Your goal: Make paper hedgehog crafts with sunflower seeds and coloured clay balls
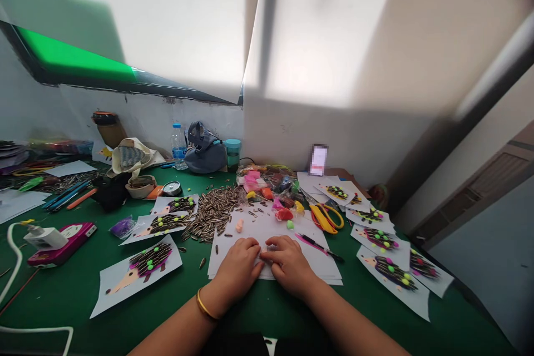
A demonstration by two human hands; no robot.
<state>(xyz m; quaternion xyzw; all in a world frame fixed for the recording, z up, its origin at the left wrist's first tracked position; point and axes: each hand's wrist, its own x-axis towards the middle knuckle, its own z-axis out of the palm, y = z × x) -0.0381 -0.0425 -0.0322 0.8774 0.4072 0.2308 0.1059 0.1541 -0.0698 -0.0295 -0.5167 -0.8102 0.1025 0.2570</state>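
Note:
My left hand (241, 262) and my right hand (288, 264) meet over the white paper (237, 225). Both sets of fingers are bent and drawn together, fingertips nearly touching. Whatever lies between them is hidden, apart from a small pale patch I cannot identify. A peach lump of clay (239, 226) and a green lump of clay (290, 225) rest on the paper ahead of my hands. To the right of my right hand lies a black pen (321, 247) alongside a pink one. Sunflower seeds (214, 208) form a pile at the sheet's left edge.
Seed hedgehog pictures on paper lie left (142, 272) and right (396, 278). Yellow scissors (327, 218) sit beside bags of coloured clay (267, 181). A pink power strip (62, 245) with a white cable is at left. A water bottle (178, 147) and phone (319, 160) stand behind.

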